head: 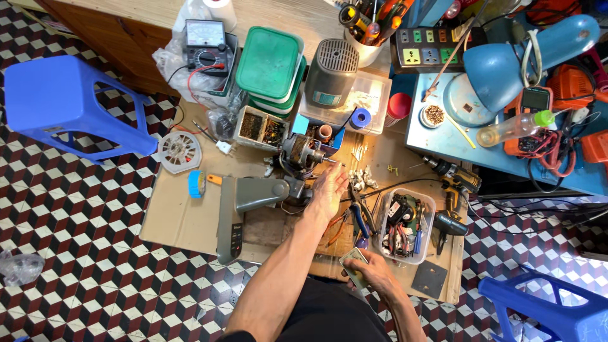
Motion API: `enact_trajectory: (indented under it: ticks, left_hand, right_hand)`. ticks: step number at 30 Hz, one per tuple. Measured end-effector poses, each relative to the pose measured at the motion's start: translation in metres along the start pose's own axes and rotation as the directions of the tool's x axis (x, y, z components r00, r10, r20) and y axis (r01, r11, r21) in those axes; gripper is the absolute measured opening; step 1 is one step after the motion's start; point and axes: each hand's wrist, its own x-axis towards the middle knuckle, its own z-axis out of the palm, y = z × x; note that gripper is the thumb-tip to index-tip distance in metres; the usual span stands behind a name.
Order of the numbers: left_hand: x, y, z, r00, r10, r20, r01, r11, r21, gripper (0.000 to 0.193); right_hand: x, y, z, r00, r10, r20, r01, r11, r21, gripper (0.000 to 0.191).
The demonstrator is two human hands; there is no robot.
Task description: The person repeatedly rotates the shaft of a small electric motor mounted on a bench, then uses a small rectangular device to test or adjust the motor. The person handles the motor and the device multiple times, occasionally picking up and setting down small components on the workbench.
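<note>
Head view, looking straight down on a cardboard work mat laid over a patterned tile floor. At centre frame the left hand lies extended, fingers released and flat, its fingertips touching the exposed fan motor that sits at the head of a grey fan stand; the stand runs down and left from the motor across the mat. At lower centre the right hand is clenched around a small pale rectangular part, held close to the body and well apart from the motor. Just right of the left hand lie blue-handled pliers and a clear plastic tub of wires and parts. A cordless drill lies to the right of the tub. At upper centre stand a grey motor housing and stacked green-lidded containers; an analogue multimeter sits to their left. A white round fan part lies at the mat's left edge. A blue desk lamp occupies the upper right, a blue plastic stool the upper left.
</note>
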Motion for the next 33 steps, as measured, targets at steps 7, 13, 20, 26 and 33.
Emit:
enact_trajectory:
  ticks: [7,13,20,26,33]
  left_hand:
    - [-0.004,0.000,-0.009,0.997,0.081,-0.020,-0.082,0.993,-0.089,0.030]
    - [-0.014,0.000,-0.007,0.989,0.127,-0.081,-0.133,0.988,-0.073,0.024]
    - [-0.015,0.004,-0.004,0.933,0.068,-0.354,-0.066,0.998,0.017,0.030]
    - [-0.003,-0.002,-0.010,0.977,0.024,-0.214,-0.044,0.995,-0.090,0.038]
    - [-0.011,0.008,-0.009,0.974,0.064,-0.219,-0.077,0.996,-0.049,0.037]
  right_hand:
    - [-0.001,-0.007,-0.013,0.995,0.075,-0.060,-0.078,0.996,-0.037,0.033]
    - [0.006,-0.019,-0.016,0.999,0.037,-0.005,-0.037,0.999,-0.008,0.031]
    - [0.007,-0.020,-0.012,0.999,0.033,0.020,-0.032,0.999,-0.024,0.029]
    - [0.005,-0.019,-0.011,0.999,0.042,0.009,-0.042,0.998,-0.043,0.029]
    - [0.009,-0.021,-0.008,0.999,0.025,0.035,-0.024,0.999,-0.039,0.028]
